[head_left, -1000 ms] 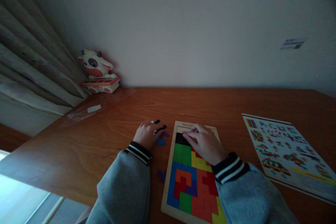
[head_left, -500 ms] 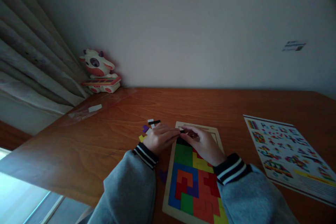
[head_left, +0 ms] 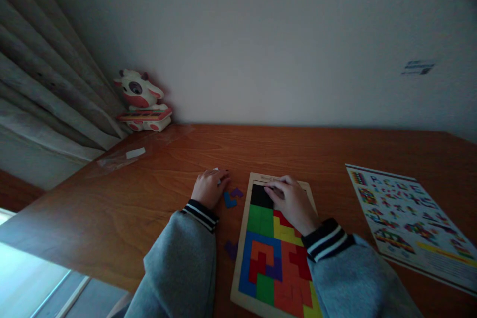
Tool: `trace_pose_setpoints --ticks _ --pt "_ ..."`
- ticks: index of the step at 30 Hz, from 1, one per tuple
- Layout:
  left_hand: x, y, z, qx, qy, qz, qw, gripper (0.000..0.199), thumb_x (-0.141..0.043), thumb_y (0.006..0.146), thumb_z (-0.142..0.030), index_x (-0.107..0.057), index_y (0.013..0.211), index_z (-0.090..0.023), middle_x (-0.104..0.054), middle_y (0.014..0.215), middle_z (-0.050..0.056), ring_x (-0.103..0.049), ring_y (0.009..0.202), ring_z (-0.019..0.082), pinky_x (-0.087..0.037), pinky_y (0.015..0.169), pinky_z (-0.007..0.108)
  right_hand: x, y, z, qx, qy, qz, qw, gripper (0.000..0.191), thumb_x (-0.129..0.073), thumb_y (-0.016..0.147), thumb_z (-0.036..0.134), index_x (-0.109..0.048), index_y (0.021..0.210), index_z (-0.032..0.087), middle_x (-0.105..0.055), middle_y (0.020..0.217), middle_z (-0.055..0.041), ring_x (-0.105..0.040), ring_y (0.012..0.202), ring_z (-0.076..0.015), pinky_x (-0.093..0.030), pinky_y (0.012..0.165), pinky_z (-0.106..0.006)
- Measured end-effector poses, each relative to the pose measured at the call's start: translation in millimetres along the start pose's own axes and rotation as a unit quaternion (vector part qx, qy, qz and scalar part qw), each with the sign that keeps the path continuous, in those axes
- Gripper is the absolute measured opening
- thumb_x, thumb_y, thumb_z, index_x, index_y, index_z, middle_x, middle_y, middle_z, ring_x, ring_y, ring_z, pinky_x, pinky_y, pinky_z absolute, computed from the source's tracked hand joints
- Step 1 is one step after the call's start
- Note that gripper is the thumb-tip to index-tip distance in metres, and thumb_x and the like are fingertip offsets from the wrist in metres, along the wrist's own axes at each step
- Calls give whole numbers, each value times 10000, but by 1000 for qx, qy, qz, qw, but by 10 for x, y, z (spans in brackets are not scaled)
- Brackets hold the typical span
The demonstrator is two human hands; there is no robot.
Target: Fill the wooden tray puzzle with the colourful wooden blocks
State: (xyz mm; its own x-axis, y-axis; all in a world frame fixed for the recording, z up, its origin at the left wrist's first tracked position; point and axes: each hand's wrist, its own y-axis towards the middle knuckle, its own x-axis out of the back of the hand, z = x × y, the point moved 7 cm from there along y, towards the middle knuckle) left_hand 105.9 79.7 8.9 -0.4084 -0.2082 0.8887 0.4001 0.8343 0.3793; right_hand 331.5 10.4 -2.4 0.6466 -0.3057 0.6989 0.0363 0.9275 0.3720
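A wooden puzzle board (head_left: 244, 233) lies in front of me, filled over much of its area with coloured block pieces. Near its top left corner is a black patch of pieces (head_left: 262, 197). The fingertips of my right hand (head_left: 292, 203) are pinched together at the right edge of this patch; what is between them is hidden. To the left of the board, my left hand (head_left: 209, 189) rests over small loose pieces, thumb and forefinger apart, with bits of white showing by its fingers. Close to its thumb lie a blue puzzle piece (head_left: 229, 200) and a purple puzzle piece (head_left: 237, 192).
Another dark purple piece (head_left: 231, 250) lies beside the board's left edge. A printed picture sheet (head_left: 410, 213) is on the right of the wooden table (head_left: 316, 151). At the back left stand a toy cow with keyboard (head_left: 143, 102) and clear plastic with a white label (head_left: 135, 153).
My left hand has moved left from the board to the loose pieces, uncovering the blue and purple ones. More black shows at the board's top left. My right hand stays near there.
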Motion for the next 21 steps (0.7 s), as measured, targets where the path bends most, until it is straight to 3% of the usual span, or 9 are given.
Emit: trace_pose_setpoints --ticks 5,10,15,21 --pt "-21 4 29 6 1 2 1000 162 -607 902 -265 -721 1015 -240 -748 992 39 -684 963 227 -526 898 363 -4 -25 123 75 -102 31 992 288 -504 948 373 -761 951 243 -612 908 -73 -609 845 -204 -504 778 -355" --pt "-17 15 20 -5 -39 -2 999 182 -581 906 -238 -693 1048 -223 -733 1052 34 -680 983 210 -538 896 344 28 -33 190 102 -142 41 984 273 -496 952 351 -725 1056 245 -610 921 -73 -602 872 -213 -501 805 -364" --pt "-16 21 -13 -10 -75 13 997 202 -588 884 -194 -685 1057 -227 -737 1011 22 -685 949 184 -547 860 304 29 -34 221 96 -120 45 987 286 -476 961 348 -742 966 242 -623 915 -70 -610 864 -205 -503 791 -351" --pt "-36 18 -112 -70 -92 15 993 180 -577 880 -179 -693 1005 -235 -747 974 9 -694 887 164 -549 834 281 28 -17 148 56 -32 26 998 262 -480 957 355 -713 993 239 -655 939 -63 -635 878 -203 -517 809 -349"
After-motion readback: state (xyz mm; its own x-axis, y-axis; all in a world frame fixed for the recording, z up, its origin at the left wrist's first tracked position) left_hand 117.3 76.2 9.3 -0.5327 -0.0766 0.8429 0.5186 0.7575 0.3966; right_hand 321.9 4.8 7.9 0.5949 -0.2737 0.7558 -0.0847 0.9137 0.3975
